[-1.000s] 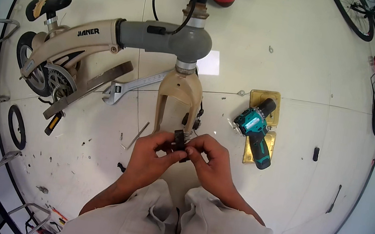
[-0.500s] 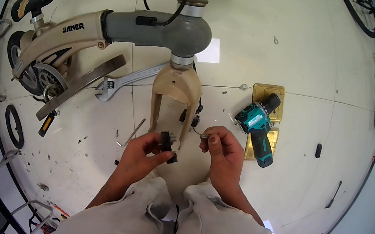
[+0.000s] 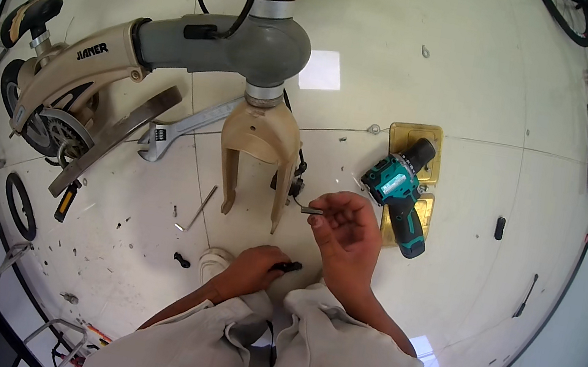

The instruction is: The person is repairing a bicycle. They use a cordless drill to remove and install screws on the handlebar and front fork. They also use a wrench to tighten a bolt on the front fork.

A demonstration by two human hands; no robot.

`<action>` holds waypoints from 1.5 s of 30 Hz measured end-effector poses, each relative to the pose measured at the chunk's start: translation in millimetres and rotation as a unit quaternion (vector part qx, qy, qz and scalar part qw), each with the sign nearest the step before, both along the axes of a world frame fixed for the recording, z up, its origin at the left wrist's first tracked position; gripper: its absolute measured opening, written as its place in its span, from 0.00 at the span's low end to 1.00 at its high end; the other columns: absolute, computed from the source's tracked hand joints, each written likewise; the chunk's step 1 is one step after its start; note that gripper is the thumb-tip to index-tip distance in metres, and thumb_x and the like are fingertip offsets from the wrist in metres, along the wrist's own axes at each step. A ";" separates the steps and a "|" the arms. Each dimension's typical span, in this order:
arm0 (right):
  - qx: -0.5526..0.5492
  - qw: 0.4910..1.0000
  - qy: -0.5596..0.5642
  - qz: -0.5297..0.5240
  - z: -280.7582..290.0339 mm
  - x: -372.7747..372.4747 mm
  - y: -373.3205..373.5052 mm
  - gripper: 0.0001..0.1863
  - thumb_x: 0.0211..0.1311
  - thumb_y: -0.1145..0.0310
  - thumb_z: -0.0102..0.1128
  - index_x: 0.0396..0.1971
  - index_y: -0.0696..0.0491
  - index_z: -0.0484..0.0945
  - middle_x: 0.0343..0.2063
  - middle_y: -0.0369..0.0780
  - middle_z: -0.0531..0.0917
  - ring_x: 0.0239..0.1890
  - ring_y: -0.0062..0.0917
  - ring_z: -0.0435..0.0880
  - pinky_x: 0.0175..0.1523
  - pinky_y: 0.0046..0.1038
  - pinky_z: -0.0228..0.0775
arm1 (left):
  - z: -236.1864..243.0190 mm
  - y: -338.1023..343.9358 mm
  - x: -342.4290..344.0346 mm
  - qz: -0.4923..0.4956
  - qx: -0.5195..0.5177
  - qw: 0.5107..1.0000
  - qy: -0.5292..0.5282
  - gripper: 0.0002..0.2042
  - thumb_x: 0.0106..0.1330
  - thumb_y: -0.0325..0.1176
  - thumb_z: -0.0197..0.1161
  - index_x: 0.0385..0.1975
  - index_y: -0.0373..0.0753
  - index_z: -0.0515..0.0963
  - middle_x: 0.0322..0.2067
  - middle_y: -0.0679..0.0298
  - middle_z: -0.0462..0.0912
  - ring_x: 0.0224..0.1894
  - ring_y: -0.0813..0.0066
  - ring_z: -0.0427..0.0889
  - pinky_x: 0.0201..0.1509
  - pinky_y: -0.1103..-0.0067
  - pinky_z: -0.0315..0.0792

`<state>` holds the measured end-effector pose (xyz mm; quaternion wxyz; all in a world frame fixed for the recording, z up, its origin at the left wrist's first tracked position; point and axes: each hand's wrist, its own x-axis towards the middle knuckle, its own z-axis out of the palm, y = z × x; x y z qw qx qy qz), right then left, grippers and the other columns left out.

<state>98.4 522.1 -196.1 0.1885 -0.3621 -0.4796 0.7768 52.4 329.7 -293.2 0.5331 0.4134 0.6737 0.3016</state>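
My left hand (image 3: pixel 252 268) is low, near my left knee, with its fingers closed round a small black part (image 3: pixel 286 266); most of that part is hidden. In front of my right knee, my right hand (image 3: pixel 352 235) pinches a short metal cylinder (image 3: pixel 312 211) between thumb and fingertips. A thin cable (image 3: pixel 298 201) runs from that cylinder to a black mechanism (image 3: pixel 288 185) beside the right leg of the beige bicycle fork (image 3: pixel 262 132). The fork's legs point toward me, with no wheel between them.
The grey and beige bicycle frame (image 3: pixel 201 42) stretches left. An adjustable wrench (image 3: pixel 187 128) and a hex key (image 3: pixel 201 207) lie on the floor. Right of the fork, a teal cordless drill (image 3: pixel 399 192) rests on a gold case (image 3: pixel 429 133). A white shoe (image 3: pixel 213 264) shows by my left arm.
My left hand has moved down and right with the black part, away from the fork. My right hand has turned, showing more of the metal cylinder. The whole view has shifted slightly.
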 end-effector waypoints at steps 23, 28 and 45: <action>0.136 0.982 -0.124 0.046 -74.9 22.9 -10.8 0.13 0.53 0.83 0.62 0.40 0.59 0.78 0.36 0.40 0.85 0.36 0.20 0.85 0.43 0.21 0.76 | 21.9 67.6 -22.7 0.393 0.056 0.904 0.159 0.19 0.55 0.24 0.68 0.48 0.33 0.76 0.44 0.56 0.76 0.47 0.63 0.79 0.47 0.73 0.78; 0.165 0.977 -0.131 0.039 -84.2 22.0 -17.0 0.12 0.53 0.82 0.63 0.39 0.59 0.79 0.35 0.41 0.85 0.35 0.21 0.86 0.43 0.22 0.78 | 16.7 61.0 -17.5 0.401 0.057 0.906 0.121 0.15 0.58 0.22 0.65 0.46 0.32 0.78 0.41 0.60 0.78 0.39 0.74 0.79 0.44 0.81 0.76; 0.246 0.959 -0.136 0.046 -84.3 32.9 -43.8 0.10 0.50 0.80 0.68 0.33 0.57 0.81 0.31 0.40 0.85 0.32 0.23 0.86 0.39 0.23 0.77 | 26.6 40.1 -20.1 0.459 0.033 0.886 -0.053 0.12 0.61 0.20 0.63 0.44 0.29 0.78 0.42 0.62 0.78 0.37 0.82 0.75 0.40 0.86 0.70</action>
